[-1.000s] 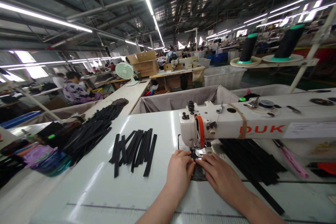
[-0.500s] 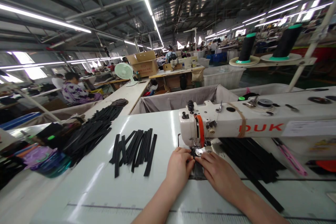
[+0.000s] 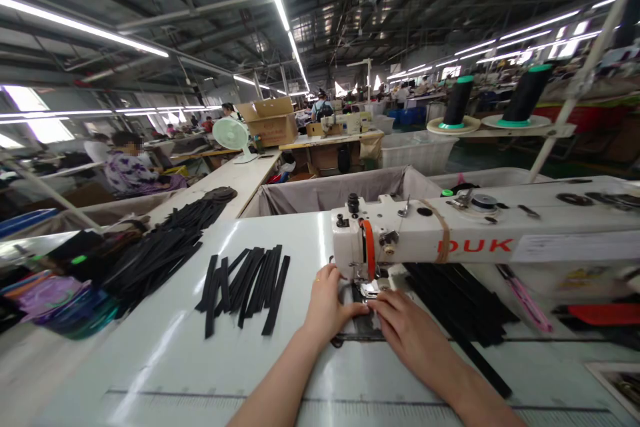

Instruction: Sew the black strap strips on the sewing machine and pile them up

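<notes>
My left hand [image 3: 325,303] is at the left of the needle area of a white sewing machine [image 3: 425,230]. Its thumb points right to the presser foot and stands apart from the raised fingers. A small piece of black strip [image 3: 358,295] lies at the presser foot [image 3: 370,290], mostly covered by machine and hands. The fingers of my right hand [image 3: 407,323] are held together, their tips pressing at the strip's near end beside my left thumb. Left of the hands lies a loose row of cut black strips [image 3: 250,283].
More black strips [image 3: 460,300] lie under the machine arm, with pink-handled snips [image 3: 525,300] beside them. A long black heap [image 3: 165,253] covers the left side. Thread cones [image 3: 457,103] stand behind the machine. A fan [image 3: 233,133], a carton [image 3: 273,123] and a seated person [image 3: 127,163] are farther off.
My left hand has opened out, its fingers lifting away from the thumb and shifting left. My right hand stays near the presser foot. The view has turned slightly right.
</notes>
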`<state>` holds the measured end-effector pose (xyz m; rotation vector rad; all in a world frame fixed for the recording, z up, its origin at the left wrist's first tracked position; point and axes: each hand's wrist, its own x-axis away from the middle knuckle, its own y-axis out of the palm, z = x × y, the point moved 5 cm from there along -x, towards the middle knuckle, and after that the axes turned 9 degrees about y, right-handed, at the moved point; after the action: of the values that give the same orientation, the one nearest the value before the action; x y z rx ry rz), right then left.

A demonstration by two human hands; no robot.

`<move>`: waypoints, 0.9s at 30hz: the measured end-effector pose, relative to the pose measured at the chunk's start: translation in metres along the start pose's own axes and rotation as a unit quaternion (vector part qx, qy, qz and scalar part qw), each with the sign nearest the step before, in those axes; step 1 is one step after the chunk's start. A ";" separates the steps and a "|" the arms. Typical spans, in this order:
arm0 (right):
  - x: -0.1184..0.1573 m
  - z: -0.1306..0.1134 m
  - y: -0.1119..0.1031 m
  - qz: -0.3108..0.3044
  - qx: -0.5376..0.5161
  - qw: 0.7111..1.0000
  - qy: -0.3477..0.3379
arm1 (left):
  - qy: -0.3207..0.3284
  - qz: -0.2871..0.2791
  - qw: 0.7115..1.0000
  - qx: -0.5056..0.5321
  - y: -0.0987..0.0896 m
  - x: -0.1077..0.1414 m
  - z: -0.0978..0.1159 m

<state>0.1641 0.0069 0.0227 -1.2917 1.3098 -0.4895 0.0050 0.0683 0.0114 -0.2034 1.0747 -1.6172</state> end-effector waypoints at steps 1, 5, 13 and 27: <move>0.004 0.009 -0.005 0.024 0.028 0.999 0.029 | 0.007 -0.007 1.000 -0.016 0.001 -0.002 0.000; 0.021 0.045 -0.022 0.066 0.246 0.955 0.154 | 0.034 -0.073 0.995 -0.057 0.011 -0.006 0.001; 0.025 0.060 -0.021 0.057 0.104 0.978 0.174 | -0.053 0.037 0.988 -0.138 -0.043 0.009 -0.031; 0.009 -0.027 -0.016 -0.071 -0.189 0.974 -0.103 | -0.199 -0.166 0.851 0.457 0.020 0.023 0.005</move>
<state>0.1493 -0.0163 0.0394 -1.7121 1.1740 -0.1986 0.0139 0.0474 -0.0097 -0.0716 -0.1257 -2.1064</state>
